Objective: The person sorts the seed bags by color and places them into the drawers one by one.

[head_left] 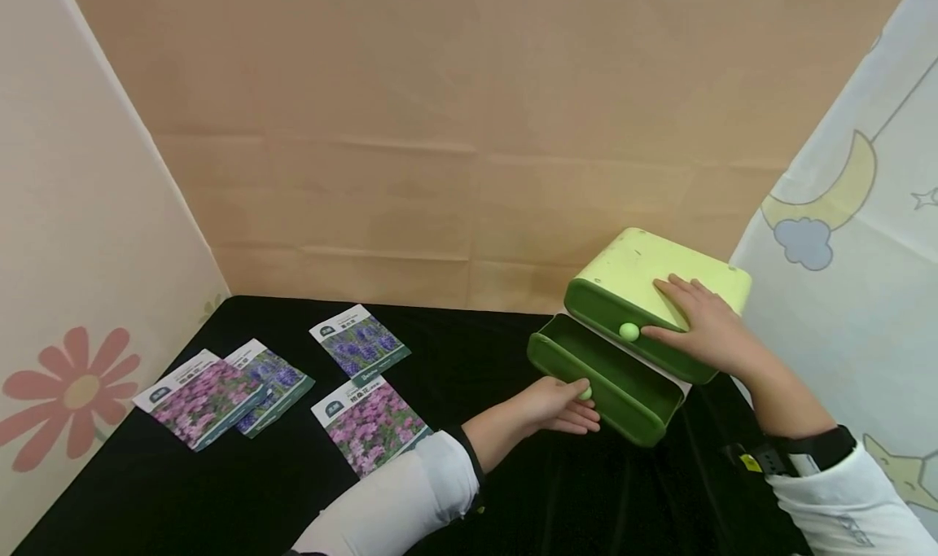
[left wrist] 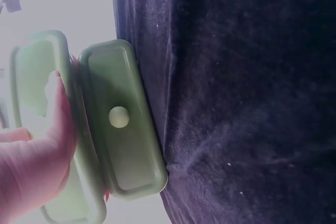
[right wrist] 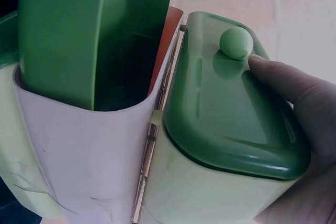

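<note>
**Lower drawer held out by its knob, box steadied from above**

The small pale knob (head_left: 585, 392) of the lower drawer (head_left: 608, 379) is pinched by the curled fingers of the left hand (head_left: 560, 408); the drawer is seen pulled out of the green drawer box (head_left: 645, 295). The right hand (head_left: 707, 320) is laid flat on the box top, fingers straight, thumb beside the upper drawer's knob (head_left: 628, 331). That thumb contact is shown closely only by the right wrist view. Four seed packets (head_left: 370, 422) on the black cloth (head_left: 220, 491) are shown by the head view alone, well apart on the left.
</note>
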Demonstrator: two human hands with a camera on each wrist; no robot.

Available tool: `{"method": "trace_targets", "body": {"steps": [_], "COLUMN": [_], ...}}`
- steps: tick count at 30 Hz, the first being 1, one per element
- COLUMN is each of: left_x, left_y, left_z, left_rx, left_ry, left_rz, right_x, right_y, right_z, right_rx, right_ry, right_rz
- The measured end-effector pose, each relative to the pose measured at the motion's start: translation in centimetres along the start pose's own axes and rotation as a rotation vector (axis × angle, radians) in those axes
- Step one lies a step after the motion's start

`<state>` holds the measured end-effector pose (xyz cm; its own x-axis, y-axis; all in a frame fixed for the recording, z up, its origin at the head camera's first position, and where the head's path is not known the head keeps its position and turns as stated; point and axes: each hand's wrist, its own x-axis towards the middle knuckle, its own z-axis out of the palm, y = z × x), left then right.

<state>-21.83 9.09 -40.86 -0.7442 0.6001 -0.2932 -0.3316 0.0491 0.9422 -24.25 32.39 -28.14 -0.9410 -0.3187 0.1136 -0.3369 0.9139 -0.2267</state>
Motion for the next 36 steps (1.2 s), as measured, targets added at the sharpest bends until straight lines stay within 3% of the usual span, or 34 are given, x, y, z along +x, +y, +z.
{"method": "trace_targets", "body": {"steps": [16,36], "left_x": [-4.1,-6.0], "left_y": [-0.9,-2.0], "left_z": [-0.3,-0.5], "left_rx": [0.021,0.015], "left_ry": [-0.013,-0.011], "left_rz": [-0.010,-0.020], "right_x": [0.0,-0.1], "right_y": [-0.1,0.0], "right_z": [-0.1,0.0], "right_rx": [-0.009,-0.010], "right_ry": [0.017,0.009], "right_rz": [-0.009,-0.006]}}
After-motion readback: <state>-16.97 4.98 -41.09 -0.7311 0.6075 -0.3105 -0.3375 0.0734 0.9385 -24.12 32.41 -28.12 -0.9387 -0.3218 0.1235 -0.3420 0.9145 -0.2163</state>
